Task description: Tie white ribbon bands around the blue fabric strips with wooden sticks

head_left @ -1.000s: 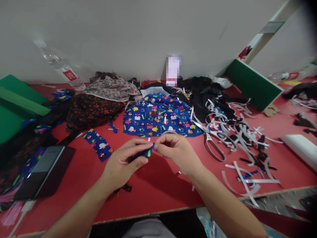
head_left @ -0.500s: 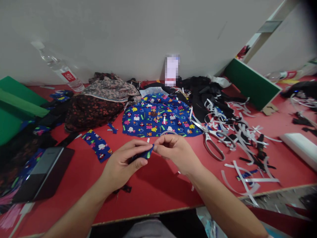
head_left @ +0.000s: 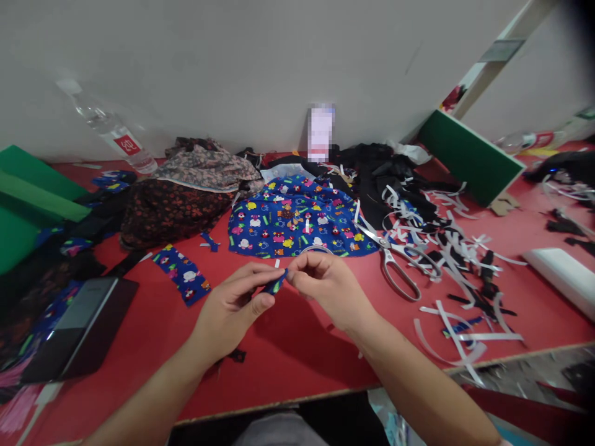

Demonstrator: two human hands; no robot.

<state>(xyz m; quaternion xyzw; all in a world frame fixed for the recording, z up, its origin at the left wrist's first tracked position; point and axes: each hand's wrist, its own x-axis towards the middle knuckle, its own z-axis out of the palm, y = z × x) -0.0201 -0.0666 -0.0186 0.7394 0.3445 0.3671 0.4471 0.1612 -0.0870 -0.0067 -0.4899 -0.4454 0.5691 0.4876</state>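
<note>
Between both hands is a small folded piece of blue printed fabric (head_left: 276,285). My left hand (head_left: 237,303) is closed around it, thumb below and fingers above. My right hand (head_left: 323,282) pinches its right-hand end with thumb and forefinger; the fingertips hide that corner. Just beyond lies a larger blue cartoon-print cloth (head_left: 297,220), spread on the red table. A flat strip of the same print (head_left: 183,274) rests left of my left hand. Scissors (head_left: 395,260) with grey handles lie open-bladed to the right of my right hand.
White and black trimmings (head_left: 458,248) are scattered on the right. Dark floral cloth (head_left: 181,198) is heaped behind left, near a water bottle (head_left: 111,133). A dark device (head_left: 79,328) sits at left, a white block (head_left: 562,279) at far right. A phone (head_left: 320,133) leans on the wall.
The fabric piece has turned slightly in my fingers, and less of it shows below my left forefinger. Both hands stay in nearly the same place.
</note>
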